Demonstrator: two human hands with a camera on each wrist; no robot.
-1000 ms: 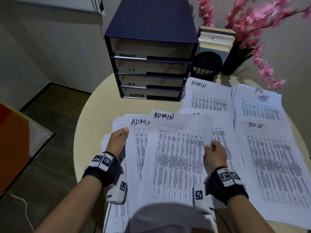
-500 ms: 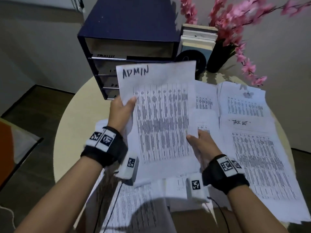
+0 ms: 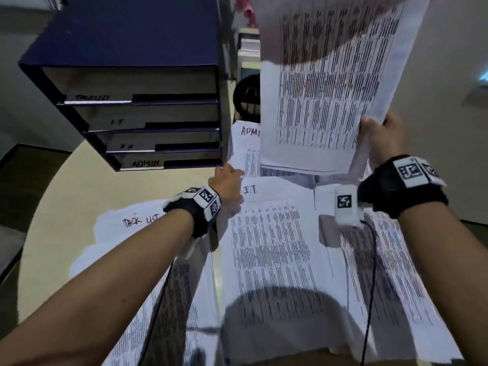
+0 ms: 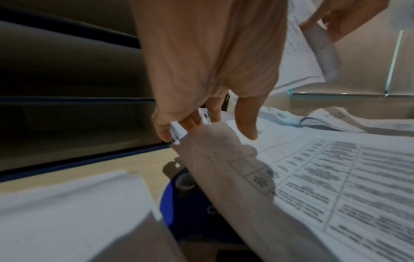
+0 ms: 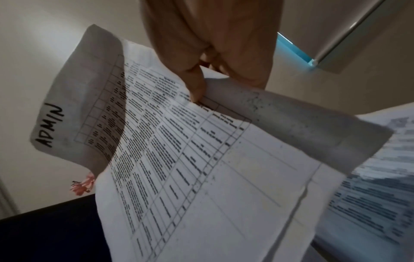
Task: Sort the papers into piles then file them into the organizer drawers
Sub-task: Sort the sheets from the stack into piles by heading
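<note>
Round table (image 3: 87, 196) strewn with papers; right hand (image 3: 384, 142) pinches limp ADMIN sheets (image 3: 322, 101) by a lower corner, raised above the left hand (image 3: 227, 180), which pinches another sheet's corner (image 4: 177, 132) beside the organizer (image 3: 137, 83); flimsy, best supported along an edge.

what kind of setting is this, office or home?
Probably a small office or home-office corner; I can't tell which. A navy four-drawer organizer with handwritten labels such as I.T. and ADMIN stands on a round table covered in printed table sheets, with pink flowers behind.
</note>
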